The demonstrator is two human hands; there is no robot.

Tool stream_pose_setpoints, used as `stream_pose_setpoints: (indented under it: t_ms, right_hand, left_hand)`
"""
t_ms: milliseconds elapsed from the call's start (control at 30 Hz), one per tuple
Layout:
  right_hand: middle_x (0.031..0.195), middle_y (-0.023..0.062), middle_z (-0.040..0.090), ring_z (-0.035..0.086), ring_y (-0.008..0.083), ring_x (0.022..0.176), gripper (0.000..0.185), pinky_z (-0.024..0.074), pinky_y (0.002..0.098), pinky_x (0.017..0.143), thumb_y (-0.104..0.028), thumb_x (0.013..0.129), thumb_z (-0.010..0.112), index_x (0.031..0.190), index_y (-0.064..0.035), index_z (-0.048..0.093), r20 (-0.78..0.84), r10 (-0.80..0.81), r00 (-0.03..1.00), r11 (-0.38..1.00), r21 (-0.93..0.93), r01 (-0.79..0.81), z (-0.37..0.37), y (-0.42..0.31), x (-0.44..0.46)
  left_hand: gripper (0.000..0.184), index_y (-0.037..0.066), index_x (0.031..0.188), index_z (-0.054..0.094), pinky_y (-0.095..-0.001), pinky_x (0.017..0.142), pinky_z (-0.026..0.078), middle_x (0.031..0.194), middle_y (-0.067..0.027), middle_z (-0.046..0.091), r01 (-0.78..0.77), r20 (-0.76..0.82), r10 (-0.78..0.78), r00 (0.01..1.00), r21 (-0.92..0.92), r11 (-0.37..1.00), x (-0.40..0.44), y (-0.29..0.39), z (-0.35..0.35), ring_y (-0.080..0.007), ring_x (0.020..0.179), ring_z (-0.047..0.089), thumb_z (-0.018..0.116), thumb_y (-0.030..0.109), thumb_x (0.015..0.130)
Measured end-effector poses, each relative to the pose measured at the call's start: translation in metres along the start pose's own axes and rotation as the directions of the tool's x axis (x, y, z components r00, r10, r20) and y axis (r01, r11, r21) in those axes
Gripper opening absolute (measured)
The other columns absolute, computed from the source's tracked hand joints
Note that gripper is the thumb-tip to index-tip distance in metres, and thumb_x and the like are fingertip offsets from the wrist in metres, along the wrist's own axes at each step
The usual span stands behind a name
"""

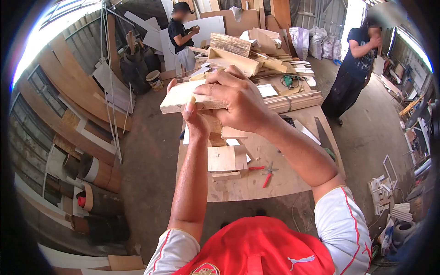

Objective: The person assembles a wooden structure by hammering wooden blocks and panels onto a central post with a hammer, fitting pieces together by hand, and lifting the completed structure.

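Observation:
A flat pale wooden board (176,97) is held up in front of me, above the table. My left hand (196,120) grips it from below, with the thumb against its near edge and a fingertip showing at the far left side. Over its right end, my right hand (238,98) is closed with fingers bent on the top face. Whether anything small is under the right fingers is hidden. Beneath the hands, wood pieces (221,158) lie on the table (284,178), with red-handled pliers (266,172) beside them.
A tall heap of wood offcuts (229,44) covers the table's far part. A green power tool (288,81), bundled strips (295,101) and a handsaw (323,137) lie at right. One person (181,36) stands behind the table, another (355,64) to its right.

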State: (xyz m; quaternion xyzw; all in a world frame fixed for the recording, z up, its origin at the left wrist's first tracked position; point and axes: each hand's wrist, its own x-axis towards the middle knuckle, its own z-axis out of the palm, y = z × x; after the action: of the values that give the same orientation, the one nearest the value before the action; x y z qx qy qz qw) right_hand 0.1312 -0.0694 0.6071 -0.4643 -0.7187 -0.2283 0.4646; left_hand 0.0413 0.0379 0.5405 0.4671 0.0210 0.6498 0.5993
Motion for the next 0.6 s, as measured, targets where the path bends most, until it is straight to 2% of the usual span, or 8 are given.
stream_pose_setpoints:
  t_ms: [167, 200, 233, 333, 367, 433, 500, 600]
  right_hand:
    - [0.118, 0.0072, 0.069, 0.062, 0.0281, 0.113, 0.068, 0.0529, 0.0396, 0.096, -0.010, 0.068, 0.085, 0.134, -0.0148, 0.068, 0.009, 0.030, 1.000, 0.997, 0.069, -0.031, -0.017, 0.003, -0.010]
    - [0.128, 0.0088, 0.066, 0.061, 0.0265, 0.121, 0.075, 0.0507, 0.0399, 0.102, -0.011, 0.071, 0.084, 0.142, -0.0143, 0.061, -0.046, -0.032, 0.998, 0.998, 0.050, 0.035, -0.018, 0.013, -0.017]
    - [0.129, 0.0092, 0.067, 0.062, 0.0244, 0.117, 0.072, 0.0499, 0.0389, 0.101, -0.015, 0.075, 0.083, 0.143, -0.0109, 0.059, -0.105, -0.037, 0.994, 0.997, 0.068, 0.044, -0.027, 0.017, -0.025]
    - [0.121, 0.0085, 0.068, 0.062, 0.0193, 0.108, 0.063, 0.0484, 0.0332, 0.091, -0.019, 0.084, 0.081, 0.142, -0.0066, 0.059, -0.156, 0.218, 0.963, 0.959, 0.220, -0.181, -0.032, 0.046, -0.076]
    - [0.116, 0.0066, 0.067, 0.061, 0.0171, 0.106, 0.060, 0.0472, 0.0313, 0.088, -0.020, 0.085, 0.081, 0.140, -0.0064, 0.060, -0.117, 0.369, 0.922, 0.916, 0.216, -0.339, -0.029, 0.059, -0.101]
    - [0.110, 0.0063, 0.068, 0.062, 0.0154, 0.100, 0.057, 0.0481, 0.0293, 0.084, -0.021, 0.086, 0.081, 0.137, -0.0065, 0.062, -0.104, 0.547, 0.831, 0.836, 0.128, -0.534, -0.007, 0.098, -0.163]
    - [0.101, 0.0093, 0.068, 0.065, 0.0237, 0.092, 0.054, 0.0516, 0.0368, 0.082, -0.029, 0.084, 0.080, 0.131, -0.0056, 0.064, -0.073, 0.651, 0.756, 0.758, 0.118, -0.641, 0.010, 0.120, -0.220]
    - [0.101, 0.0103, 0.068, 0.065, 0.0253, 0.089, 0.055, 0.0527, 0.0393, 0.083, -0.031, 0.085, 0.080, 0.131, -0.0070, 0.065, -0.027, 0.759, 0.650, 0.651, 0.013, -0.759, 0.032, 0.139, -0.297]
  left_hand:
    - [0.085, 0.012, 0.152, 0.031, -0.0468, 0.104, 0.049, 0.128, -0.0171, 0.055, 0.003, 0.009, -0.003, 1.000, -0.017, 1.000, 0.004, -0.008, -0.014, -0.0316, 0.120, 0.059, 0.057, 0.052, 0.082]
    - [0.083, 0.010, 0.152, 0.033, -0.0461, 0.105, 0.048, 0.129, -0.0171, 0.055, -0.007, -0.004, 0.007, 1.000, -0.011, 1.000, 0.005, -0.010, -0.016, -0.0316, 0.122, 0.058, 0.054, 0.052, 0.084]
    - [0.081, 0.007, 0.152, 0.035, -0.0453, 0.107, 0.046, 0.131, -0.0180, 0.055, -0.045, -0.004, 0.045, 0.999, 0.057, 0.997, 0.005, -0.009, -0.015, -0.0318, 0.124, 0.057, 0.051, 0.052, 0.086]
    - [0.077, 0.005, 0.150, 0.040, -0.0454, 0.110, 0.043, 0.134, -0.0183, 0.054, -0.040, -0.048, 0.043, 0.998, 0.060, 0.997, 0.003, -0.005, -0.012, -0.0320, 0.127, 0.056, 0.049, 0.051, 0.089]
    - [0.075, 0.006, 0.150, 0.041, -0.0459, 0.111, 0.042, 0.135, -0.0181, 0.054, -0.035, -0.057, 0.038, 0.998, 0.044, 0.998, 0.003, -0.005, -0.012, -0.0324, 0.127, 0.055, 0.048, 0.051, 0.090]
    - [0.074, 0.006, 0.150, 0.042, -0.0475, 0.114, 0.039, 0.138, -0.0185, 0.054, -0.055, -0.051, 0.057, 0.997, 0.041, 0.998, 0.003, -0.007, -0.014, -0.0345, 0.130, 0.054, 0.045, 0.052, 0.093]
    - [0.073, 0.006, 0.150, 0.043, -0.0486, 0.115, 0.039, 0.139, -0.0193, 0.054, -0.014, -0.126, 0.019, 0.992, 0.044, 0.999, 0.004, -0.004, -0.007, -0.0354, 0.131, 0.053, 0.043, 0.053, 0.094]
    - [0.076, 0.004, 0.149, 0.043, -0.0498, 0.115, 0.039, 0.140, -0.0204, 0.055, -0.054, -0.086, 0.055, 0.995, 0.024, 0.998, 0.003, -0.007, -0.009, -0.0375, 0.133, 0.053, 0.039, 0.056, 0.094]
